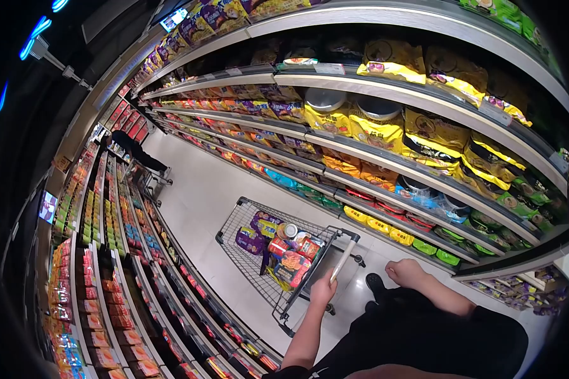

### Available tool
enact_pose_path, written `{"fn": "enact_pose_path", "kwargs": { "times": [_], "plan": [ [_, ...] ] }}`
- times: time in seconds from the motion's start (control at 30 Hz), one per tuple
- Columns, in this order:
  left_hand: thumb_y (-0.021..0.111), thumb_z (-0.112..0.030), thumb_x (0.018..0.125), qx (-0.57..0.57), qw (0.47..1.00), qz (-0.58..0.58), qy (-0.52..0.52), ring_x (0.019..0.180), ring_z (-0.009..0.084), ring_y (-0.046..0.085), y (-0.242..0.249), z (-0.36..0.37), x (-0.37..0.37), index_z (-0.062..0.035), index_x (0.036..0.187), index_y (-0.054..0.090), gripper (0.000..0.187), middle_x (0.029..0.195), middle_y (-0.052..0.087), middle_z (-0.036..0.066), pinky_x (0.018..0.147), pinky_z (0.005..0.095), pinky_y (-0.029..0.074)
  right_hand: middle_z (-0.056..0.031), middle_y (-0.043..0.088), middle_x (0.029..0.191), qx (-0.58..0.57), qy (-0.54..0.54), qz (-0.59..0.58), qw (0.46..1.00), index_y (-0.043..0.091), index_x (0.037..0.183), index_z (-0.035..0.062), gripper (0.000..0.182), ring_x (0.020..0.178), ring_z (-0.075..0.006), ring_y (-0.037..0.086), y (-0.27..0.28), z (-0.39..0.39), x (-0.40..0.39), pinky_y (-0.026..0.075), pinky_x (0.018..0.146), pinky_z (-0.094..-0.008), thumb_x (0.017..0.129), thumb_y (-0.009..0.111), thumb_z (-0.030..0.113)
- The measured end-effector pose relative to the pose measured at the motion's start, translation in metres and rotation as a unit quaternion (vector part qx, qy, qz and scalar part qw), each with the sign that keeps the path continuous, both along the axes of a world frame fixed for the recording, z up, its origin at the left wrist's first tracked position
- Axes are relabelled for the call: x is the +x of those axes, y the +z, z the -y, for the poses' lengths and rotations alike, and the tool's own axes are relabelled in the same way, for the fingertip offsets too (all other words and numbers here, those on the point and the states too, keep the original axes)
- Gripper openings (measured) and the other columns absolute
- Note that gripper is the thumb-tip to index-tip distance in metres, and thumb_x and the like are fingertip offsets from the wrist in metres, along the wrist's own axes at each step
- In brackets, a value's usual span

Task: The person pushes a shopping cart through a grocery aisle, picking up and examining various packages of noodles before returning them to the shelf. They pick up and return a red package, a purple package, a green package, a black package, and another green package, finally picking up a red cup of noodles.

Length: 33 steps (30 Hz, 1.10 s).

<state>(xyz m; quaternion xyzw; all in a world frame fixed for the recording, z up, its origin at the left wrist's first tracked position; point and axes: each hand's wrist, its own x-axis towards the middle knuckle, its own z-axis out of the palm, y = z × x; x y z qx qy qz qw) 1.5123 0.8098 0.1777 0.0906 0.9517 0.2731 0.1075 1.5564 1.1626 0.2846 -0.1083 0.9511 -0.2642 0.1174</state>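
Note:
A metal shopping cart [234,235] stands in the aisle in front of me, tilted in the view. My left hand [323,288] is wrapped round its pale handle bar [344,258] near the lower end. Inside the basket lie purple packets [251,240], a round lidded tub [287,231] and several red packages [293,270]. My right hand [406,273] hangs off the handle, to the right of the cart, with its fingers curled in; whatever they may hold is hidden.
Long shelves of bagged noodles [376,129] curve along the right side. Shelves of colourful packets [95,309] line the left. Farther down the aisle, a person in dark clothes [136,150] bends beside another cart [146,180]. Pale floor [193,174] lies between the shelves.

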Motion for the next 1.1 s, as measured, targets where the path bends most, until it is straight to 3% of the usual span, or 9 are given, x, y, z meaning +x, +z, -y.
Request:
{"fn": "enact_pose_path", "kwargs": {
  "times": [0.3, 0.6, 0.67, 0.7, 0.77, 0.83, 0.9, 1.03, 1.1],
  "plan": [
    [0.071, -0.030, 0.092, -0.011, 1.000, 0.006, 0.028, 0.081, 0.0439, 0.073, -0.002, 0.045, -0.081, -0.0232, 0.147, 0.060, 0.057, 0.085, 0.073, 0.022, 0.074, 0.0555, 0.058, -0.0220, 0.073, 0.080, -0.020, -0.028, 0.024, 0.999, 0.072, 0.110, 0.0122, 0.026, 0.079, -0.0443, 0.073, 0.011, 0.000, -0.105, 0.057, 0.074, -0.0569, 0.105, 0.056, 0.033],
    [0.071, -0.031, 0.092, -0.010, 1.000, 0.003, 0.026, 0.081, 0.0429, 0.074, -0.001, 0.091, -0.165, -0.0218, 0.146, 0.062, 0.055, 0.085, 0.074, 0.021, 0.074, 0.0538, 0.059, -0.0195, 0.073, 0.082, -0.139, -0.078, -0.071, 0.985, 0.073, 0.105, 0.0096, 0.023, 0.079, -0.0430, 0.072, 0.062, 0.007, -0.186, 0.057, 0.073, -0.0537, 0.104, 0.059, 0.028],
    [0.071, -0.031, 0.092, -0.014, 0.999, 0.008, 0.032, 0.082, 0.0438, 0.074, 0.001, 0.100, -0.183, -0.0241, 0.144, 0.062, 0.054, 0.085, 0.074, 0.021, 0.075, 0.0548, 0.058, -0.0157, 0.072, 0.077, -0.166, -0.072, -0.068, 0.981, 0.073, 0.109, 0.0086, 0.018, 0.071, -0.0340, 0.074, 0.103, 0.015, -0.213, 0.059, 0.068, -0.0454, 0.104, 0.063, 0.023],
    [0.071, -0.031, 0.092, -0.008, 1.000, 0.011, 0.026, 0.082, 0.0438, 0.074, 0.003, 0.105, -0.191, -0.0241, 0.144, 0.062, 0.054, 0.085, 0.074, 0.021, 0.075, 0.0548, 0.058, -0.0157, 0.072, 0.077, -0.160, -0.079, -0.066, 0.982, 0.073, 0.109, 0.0086, 0.018, 0.071, -0.0340, 0.074, 0.128, 0.021, -0.225, 0.059, 0.068, -0.0454, 0.104, 0.063, 0.023],
    [0.071, -0.030, 0.092, -0.023, 1.000, -0.006, 0.017, 0.081, 0.0446, 0.073, 0.001, 0.115, -0.213, -0.0232, 0.145, 0.061, 0.055, 0.085, 0.074, 0.022, 0.074, 0.0557, 0.058, -0.0081, 0.070, 0.071, -0.308, -0.138, 0.024, 0.941, 0.073, 0.113, 0.0059, 0.017, 0.065, -0.0199, 0.073, 0.180, 0.035, -0.252, 0.057, 0.062, -0.0348, 0.106, 0.064, 0.018],
    [0.071, -0.029, 0.092, -0.007, 1.000, -0.016, 0.001, 0.078, 0.0457, 0.073, -0.004, 0.128, -0.233, -0.0224, 0.144, 0.061, 0.053, 0.084, 0.073, 0.022, 0.071, 0.0566, 0.058, -0.0025, 0.068, 0.069, -0.328, -0.103, -0.085, 0.935, 0.073, 0.117, 0.0039, 0.019, 0.063, -0.0085, 0.068, 0.216, 0.043, -0.278, 0.054, 0.058, -0.0267, 0.109, 0.062, 0.017],
    [0.070, -0.027, 0.093, -0.018, 1.000, 0.018, 0.005, 0.076, 0.0467, 0.072, 0.005, 0.137, -0.254, -0.0217, 0.143, 0.062, 0.051, 0.081, 0.072, 0.022, 0.069, 0.0575, 0.057, -0.0012, 0.069, 0.073, -0.330, -0.150, -0.117, 0.924, 0.073, 0.118, 0.0032, 0.020, 0.063, -0.0071, 0.067, 0.260, 0.054, -0.304, 0.053, 0.056, -0.0254, 0.109, 0.061, 0.017],
    [0.068, -0.023, 0.095, -0.001, 0.999, -0.024, -0.030, 0.078, 0.0490, 0.072, -0.002, 0.159, -0.294, -0.0196, 0.138, 0.062, 0.044, 0.084, 0.073, 0.025, 0.067, 0.0609, 0.056, 0.0008, 0.068, 0.080, -0.306, -0.204, -0.309, 0.877, 0.072, 0.120, 0.0038, 0.021, 0.074, -0.0063, 0.067, 0.322, 0.063, -0.369, 0.054, 0.066, -0.0234, 0.110, 0.063, 0.019],
    [0.066, -0.024, 0.096, 0.031, 0.998, -0.025, -0.051, 0.080, 0.0504, 0.072, 0.002, 0.171, -0.309, -0.0200, 0.140, 0.060, 0.045, 0.087, 0.073, 0.026, 0.068, 0.0619, 0.056, -0.0019, 0.070, 0.081, -0.238, -0.261, -0.356, 0.865, 0.073, 0.121, 0.0032, 0.022, 0.079, -0.0069, 0.068, 0.359, 0.064, -0.398, 0.055, 0.070, -0.0257, 0.109, 0.063, 0.019]
  ]
}}
